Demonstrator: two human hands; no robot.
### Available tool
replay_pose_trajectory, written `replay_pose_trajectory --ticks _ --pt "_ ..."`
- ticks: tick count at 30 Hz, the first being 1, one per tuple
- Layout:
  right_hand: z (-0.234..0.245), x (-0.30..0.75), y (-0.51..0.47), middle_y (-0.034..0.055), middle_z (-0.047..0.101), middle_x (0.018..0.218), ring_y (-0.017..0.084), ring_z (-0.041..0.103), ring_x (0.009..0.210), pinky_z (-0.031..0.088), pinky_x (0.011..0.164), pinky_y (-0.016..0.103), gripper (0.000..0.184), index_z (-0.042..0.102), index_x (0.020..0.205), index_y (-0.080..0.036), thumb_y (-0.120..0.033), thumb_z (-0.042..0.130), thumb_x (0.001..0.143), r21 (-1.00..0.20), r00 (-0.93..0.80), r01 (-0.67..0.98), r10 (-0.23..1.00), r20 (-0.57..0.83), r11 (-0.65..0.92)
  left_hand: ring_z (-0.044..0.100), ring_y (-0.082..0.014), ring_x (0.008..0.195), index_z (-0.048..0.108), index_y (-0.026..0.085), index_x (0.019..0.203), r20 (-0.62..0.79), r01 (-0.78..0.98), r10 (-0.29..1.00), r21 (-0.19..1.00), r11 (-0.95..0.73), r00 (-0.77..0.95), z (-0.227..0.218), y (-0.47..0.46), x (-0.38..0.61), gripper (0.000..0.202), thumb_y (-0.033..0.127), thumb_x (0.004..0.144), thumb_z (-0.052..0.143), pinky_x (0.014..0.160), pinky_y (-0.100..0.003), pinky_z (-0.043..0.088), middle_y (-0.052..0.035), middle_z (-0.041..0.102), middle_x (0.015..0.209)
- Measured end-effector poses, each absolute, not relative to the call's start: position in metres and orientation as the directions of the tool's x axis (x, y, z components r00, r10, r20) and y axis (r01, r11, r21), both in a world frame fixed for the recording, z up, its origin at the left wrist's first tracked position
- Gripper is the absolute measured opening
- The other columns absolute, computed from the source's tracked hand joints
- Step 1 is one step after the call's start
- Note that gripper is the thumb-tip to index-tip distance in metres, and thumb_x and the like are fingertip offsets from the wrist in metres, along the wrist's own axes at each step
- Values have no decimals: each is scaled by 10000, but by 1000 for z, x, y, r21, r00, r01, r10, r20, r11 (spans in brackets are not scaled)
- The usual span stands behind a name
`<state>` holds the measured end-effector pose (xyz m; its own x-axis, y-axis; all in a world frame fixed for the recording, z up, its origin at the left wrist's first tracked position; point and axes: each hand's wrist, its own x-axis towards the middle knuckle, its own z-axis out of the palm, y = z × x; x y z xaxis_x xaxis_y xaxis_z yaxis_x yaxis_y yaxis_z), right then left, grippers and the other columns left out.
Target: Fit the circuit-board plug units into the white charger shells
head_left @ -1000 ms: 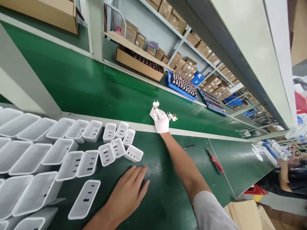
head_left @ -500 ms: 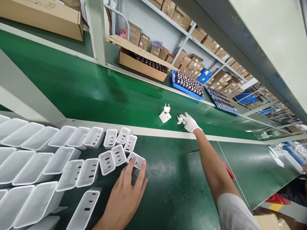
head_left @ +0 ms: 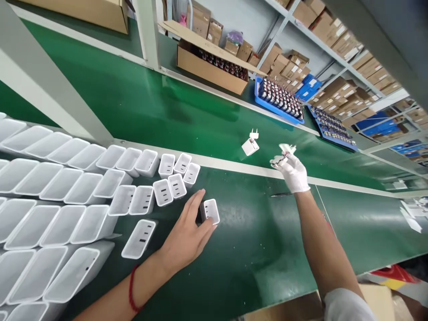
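My bare left hand, with a red cord at its wrist, has thumb and fingers around a small white plastic charger housing. That housing stands open side up on the green bench, apart from the others. My right hand, in a white glove, pinches a white plug piece with small wired parts, just above the bench's raised rail. Left of it, a white plug with a cube-shaped body lies on the green belt surface. Several white slotted housings stand close by to the left.
Rows of open white housings fill the left side. A dark thin tool lies by the white rail. Beyond the belt stand an open carton and blue trays of small parts. A slanted white post rises at left.
My right hand has lifted the plug piece off the belt surface and drawn back. My left hand has moved a housing right, away from the cluster. The view has shifted.
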<state>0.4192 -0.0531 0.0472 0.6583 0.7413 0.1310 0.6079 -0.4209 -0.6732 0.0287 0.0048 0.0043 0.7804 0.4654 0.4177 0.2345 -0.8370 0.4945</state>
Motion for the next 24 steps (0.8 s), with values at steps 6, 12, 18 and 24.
replay_pose_trajectory --ticks 6,12,18,24 --pt "45 268 -95 99 697 1009 264 708 852 599 767 481 683 571 1226 -193 -674 638 746 -988 493 -142 862 -118 -54 500 -306 1303 338 185 1392 278 178 516 723 -668 810 -4 6 26 523 250 913 540 1035 -459 494 -190 465 1412" --pt "48 197 -95 2 677 814 196 707 792 613 775 390 385 626 1097 -212 -434 728 800 -860 463 -509 834 -301 -28 578 -285 1211 334 206 1410 206 234 585 776 -586 784 -9 6 28 646 329 853 637 994 -409 520 -131 571 1314" --pt "57 205 -92 41 689 1121 284 622 1159 495 1014 541 449 576 1149 -240 -172 693 721 -728 299 -685 903 -309 -22 538 -289 1256 397 186 1368 257 198 548 745 -636 796 -8 6 28 546 321 876 592 1039 -423 483 -140 556 1330" --pt "56 212 -96 78 601 1316 272 519 1300 396 1111 503 595 478 1297 -273 -258 744 765 -916 316 -400 939 -135 3 557 -297 1210 421 159 1340 182 222 539 770 -598 822 -9 7 27 566 348 851 634 1004 -443 496 -146 581 1267"
